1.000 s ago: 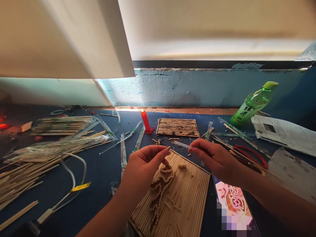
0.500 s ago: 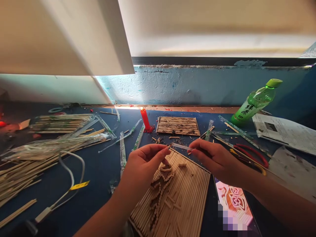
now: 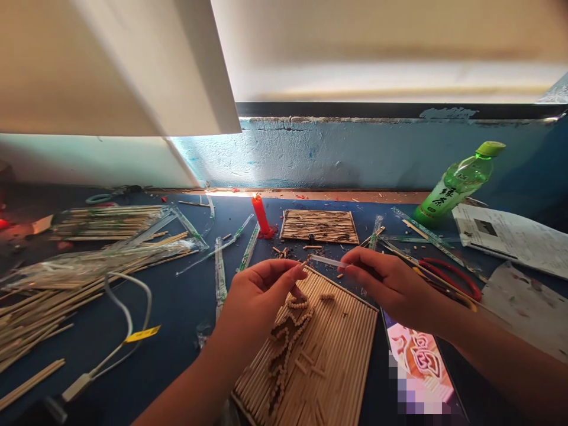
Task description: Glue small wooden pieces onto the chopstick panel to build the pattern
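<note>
My right hand [image 3: 385, 278] pinches a translucent glue stick [image 3: 326, 260], pointing left toward my other hand. My left hand [image 3: 261, 290] is closed in a pinch close to the stick's far tip; the tiny piece at its fingertips is too small to name. Below both hands lies a panel of wooden sticks laid side by side [image 3: 341, 349]. Small round beige pieces [image 3: 290, 346] form a winding outline on it, with a short separate row [image 3: 327, 297] nearby. Several short stick pieces [image 3: 306, 362] lie loose on the panel.
A lit red candle [image 3: 261, 216] stands behind the hands, beside a smaller scorched stick panel [image 3: 318, 226]. Bundled sticks [image 3: 39, 302] and a white cable [image 3: 128, 307] lie left. A green bottle [image 3: 457, 186], red-handled scissors [image 3: 457, 278] and a lit phone [image 3: 419, 355] are right.
My right hand and the glue stick have shifted slightly up and right, so the stick's tip sits a little farther from my left fingertips. My left hand has barely moved.
</note>
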`<state>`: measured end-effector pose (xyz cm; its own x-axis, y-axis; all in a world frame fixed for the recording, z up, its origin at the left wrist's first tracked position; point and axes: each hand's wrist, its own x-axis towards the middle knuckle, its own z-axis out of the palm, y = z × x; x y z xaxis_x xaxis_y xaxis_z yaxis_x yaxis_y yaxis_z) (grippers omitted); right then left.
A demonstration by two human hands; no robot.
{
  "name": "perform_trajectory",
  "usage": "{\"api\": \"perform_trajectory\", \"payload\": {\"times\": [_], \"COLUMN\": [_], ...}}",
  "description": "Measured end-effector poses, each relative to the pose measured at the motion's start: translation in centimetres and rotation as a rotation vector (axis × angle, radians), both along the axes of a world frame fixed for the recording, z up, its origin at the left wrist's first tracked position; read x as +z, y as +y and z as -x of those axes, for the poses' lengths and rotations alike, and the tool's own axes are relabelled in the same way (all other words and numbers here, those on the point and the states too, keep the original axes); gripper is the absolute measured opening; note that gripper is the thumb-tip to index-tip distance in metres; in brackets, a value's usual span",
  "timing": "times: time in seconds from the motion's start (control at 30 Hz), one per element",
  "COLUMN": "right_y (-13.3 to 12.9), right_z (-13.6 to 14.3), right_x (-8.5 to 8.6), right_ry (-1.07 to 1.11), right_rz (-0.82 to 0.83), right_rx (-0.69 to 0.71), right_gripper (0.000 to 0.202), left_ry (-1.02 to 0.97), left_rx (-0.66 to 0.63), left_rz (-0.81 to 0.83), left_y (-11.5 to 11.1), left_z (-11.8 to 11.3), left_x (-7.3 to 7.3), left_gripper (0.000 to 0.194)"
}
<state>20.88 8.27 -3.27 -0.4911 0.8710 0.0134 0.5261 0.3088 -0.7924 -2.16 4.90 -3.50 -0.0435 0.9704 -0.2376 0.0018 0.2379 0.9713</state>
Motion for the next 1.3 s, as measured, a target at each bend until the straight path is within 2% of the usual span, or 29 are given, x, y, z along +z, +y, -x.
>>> {"api": "perform_trajectory", "payload": {"times": [0.17,0.33,0.57,0.7,0.83,0.97,1.03,1.17,1.3], "right_y": [-0.2,-0.2,-0.2,0.0,0.9,2.7,3.5,4.4,4.2], "right_z": [0.2,0.2,0.2,0.1,-0.6,-2.0,-2.7,-3.3,-2.8], "right_x": [-0.1,-0.2,-0.1,-0.2,-0.6,-1.7,-2.3,-3.3,-4.0], "right_ry": [0.02,0.048,0.022,-0.009,-0.064,-0.185,-0.279,-0.348,-0.347], "right_rz": [0.009,0.001,-0.004,-0.016,-0.084,-0.278,-0.325,-0.296,-0.278], "right_rx": [0.014,-0.033,0.03,0.02,-0.066,-0.238,-0.303,-0.351,-0.328], "right_gripper": [0.024,0.024,0.024,0.025,0.026,0.028,0.03,0.026,0.022], "left_ry": [-0.028,0.002,-0.065,-0.082,-0.11,-0.075,-0.049,-0.007,0.029], "left_rx": [-0.012,-0.028,-0.015,-0.005,0.0,-0.012,-0.002,-0.001,-0.017], "left_rz": [0.006,-0.009,-0.003,-0.002,0.013,0.021,0.028,0.026,0.005], "left_y": [0.0,0.0,0.0,-0.1,-0.1,0.0,0.0,-0.1,-0.4], "left_z": [0.0,0.0,0.0,0.2,0.3,0.2,0.2,0.0,-0.1], "left_x": [-0.4,-0.6,-0.5,-0.5,-0.7,-1.0,-1.0,-0.7,-0.5], "left_gripper": [0.023,0.023,0.023,0.025,0.027,0.029,0.029,0.027,0.024]}}
